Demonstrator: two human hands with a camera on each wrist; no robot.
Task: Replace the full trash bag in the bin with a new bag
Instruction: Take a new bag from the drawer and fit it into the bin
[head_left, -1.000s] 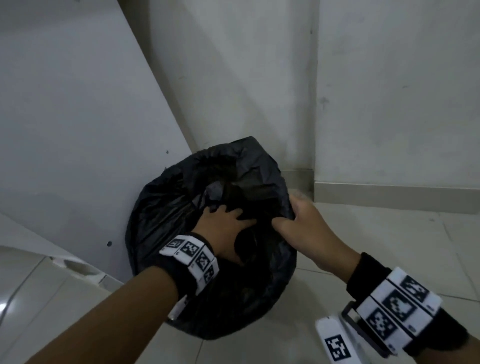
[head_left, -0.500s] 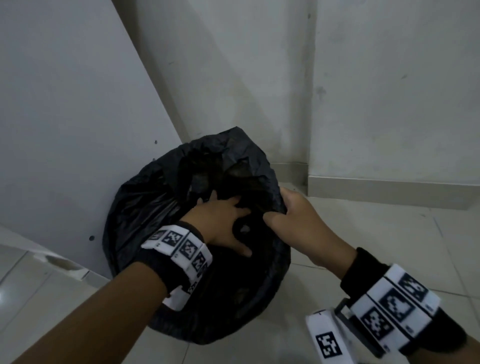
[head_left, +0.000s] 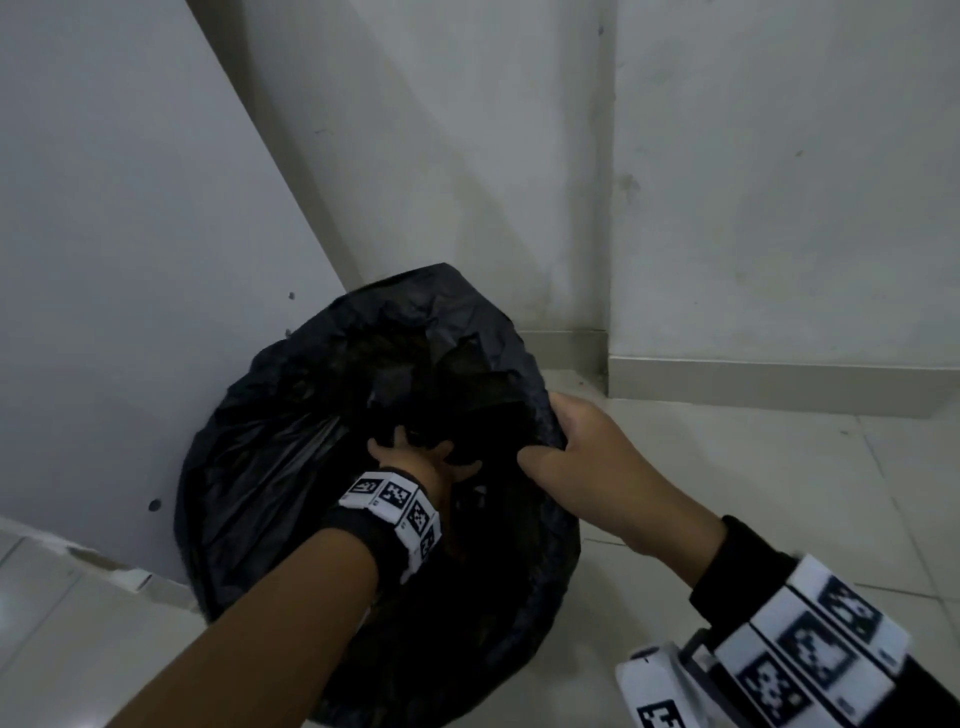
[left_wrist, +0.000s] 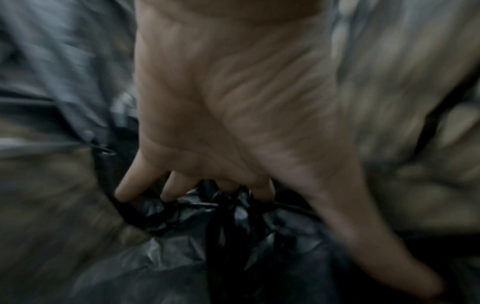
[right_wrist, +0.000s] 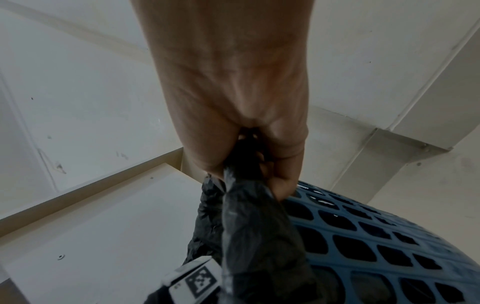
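Fingers (left_wrist: 141, 185) of the left hand (head_left: 415, 462) reach spread and straight down into the black trash bag (head_left: 291, 441), touching crumpled plastic; the right hand (head_left: 587, 467) pinches the bag's edge over the blue perforated bin (right_wrist: 376, 236), which stands in a white wall corner (head_left: 605, 208).

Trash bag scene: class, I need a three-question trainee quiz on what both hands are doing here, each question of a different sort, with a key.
1. True or false: the right hand pinches the black trash bag at its edge.
2. Multiple choice: the left hand is
A. flat on the floor
B. reaching down inside the bag's mouth
C. gripping the wall board
3. Fill in: in the right wrist view, the bin beside the bag is a perforated ____ basket.

Key
1. True; the right wrist view shows plastic bunched between thumb and fingers.
2. B; its fingers touch crumpled black plastic.
3. Blue.
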